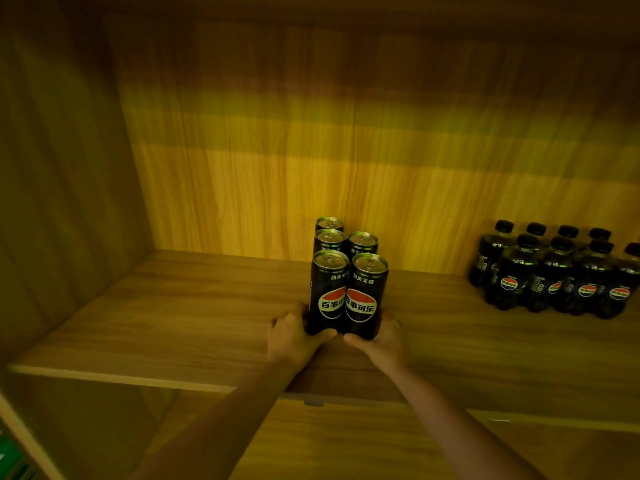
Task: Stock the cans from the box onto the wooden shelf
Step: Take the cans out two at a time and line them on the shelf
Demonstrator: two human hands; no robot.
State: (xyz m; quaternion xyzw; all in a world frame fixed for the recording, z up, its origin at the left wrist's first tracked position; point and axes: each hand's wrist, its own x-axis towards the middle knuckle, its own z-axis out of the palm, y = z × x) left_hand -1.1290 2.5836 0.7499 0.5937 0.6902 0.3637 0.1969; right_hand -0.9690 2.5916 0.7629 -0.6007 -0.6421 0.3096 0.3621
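Observation:
Several tall black cola cans stand upright in two rows on the wooden shelf (pixel 180 306), near its middle. My left hand (pixel 294 336) wraps the base of the front left can (pixel 329 292), thumb across its bottom. My right hand (pixel 381 337) grips the base of the front right can (pixel 367 296) the same way. Both front cans touch each other and stand on the shelf board. Behind them are a middle pair, left (pixel 329 239) and right (pixel 363 241), and one rear can (pixel 329 224) close to the back panel. The box is out of view.
A group of several small black cola bottles (pixel 554 271) stands at the right of the same shelf. The left side wall (pixel 62 188) and back panel (pixel 311 150) bound the compartment. A lower shelf board (pixel 346 445) lies below the front edge.

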